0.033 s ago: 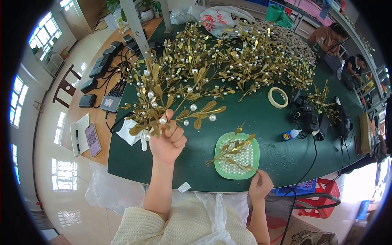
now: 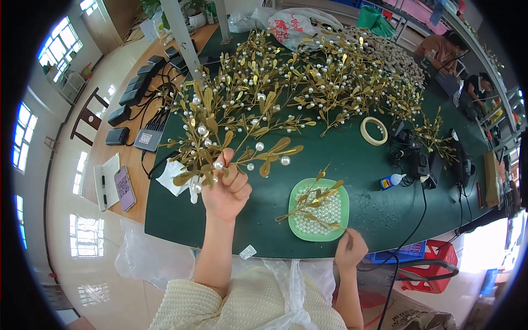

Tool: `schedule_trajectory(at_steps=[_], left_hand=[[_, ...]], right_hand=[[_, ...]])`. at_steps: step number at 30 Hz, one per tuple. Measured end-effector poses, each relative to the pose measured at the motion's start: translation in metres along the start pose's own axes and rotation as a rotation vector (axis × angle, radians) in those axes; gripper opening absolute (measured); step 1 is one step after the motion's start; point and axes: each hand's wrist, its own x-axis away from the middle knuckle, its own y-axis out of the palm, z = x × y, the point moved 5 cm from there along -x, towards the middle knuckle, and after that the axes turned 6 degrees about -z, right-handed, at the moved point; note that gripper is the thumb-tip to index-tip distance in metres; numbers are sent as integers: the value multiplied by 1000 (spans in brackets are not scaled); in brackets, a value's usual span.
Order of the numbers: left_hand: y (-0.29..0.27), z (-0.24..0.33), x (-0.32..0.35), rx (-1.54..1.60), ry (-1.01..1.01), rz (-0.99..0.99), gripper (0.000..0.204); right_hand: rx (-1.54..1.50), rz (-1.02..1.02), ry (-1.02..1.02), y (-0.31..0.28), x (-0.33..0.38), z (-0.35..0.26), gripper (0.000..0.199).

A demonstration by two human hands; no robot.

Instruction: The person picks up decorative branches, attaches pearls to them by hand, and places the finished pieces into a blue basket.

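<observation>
My left hand [image 2: 226, 192] is raised over the green table, its fingers closed round the stems of a gold-leaf branch [image 2: 210, 122] dotted with white pearl beads. The branch fans out up and away from the fist and hides part of the fingers. By the near edge, my right hand [image 2: 352, 250] pinches the tip of a smaller gold leaf sprig [image 2: 313, 204]. This sprig lies across a light green square tray [image 2: 346, 204], and no beads can be made out on it. Loose white pearl beads [image 2: 319, 226] cover the tray's bottom.
Many beaded gold branches [image 2: 341, 82] are heaped at the back. A tape roll [image 2: 364, 132], a blue-and-white glue bottle [image 2: 391, 182] and black devices [image 2: 421, 165] with cables stand on the right. White tissue [image 2: 173, 179] lies left; a phone [image 2: 125, 188] rests on the wooden side table.
</observation>
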Motion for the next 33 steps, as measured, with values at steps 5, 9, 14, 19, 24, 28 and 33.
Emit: schedule_trajectory(at_steps=[5,9,14,19,24,28,33], left_hand=[[-1,-8,3,109,-1,-25,16],[-7,-6,7,79,1,-8,17],[-10,-6,14,77,-8,-17,17],[-13,-10,16,56,-9,-54,15],[-24,-13,18,76,-38,-111,20],[-36,-12,26,-87,13,51,41],[-46,-13,31,-150,28,19,44]], right_hand=[[-5,10,-10,-1,-1,0,8],[1,4,0,-2,-2,-2,9],[-6,9,0,0,0,0,9],[-5,-1,-6,-1,-2,-1,10],[-9,-2,-5,-1,-2,-1,10],[-4,-2,-6,-1,-2,0,10],[-24,-5,17,1,0,2,10]])
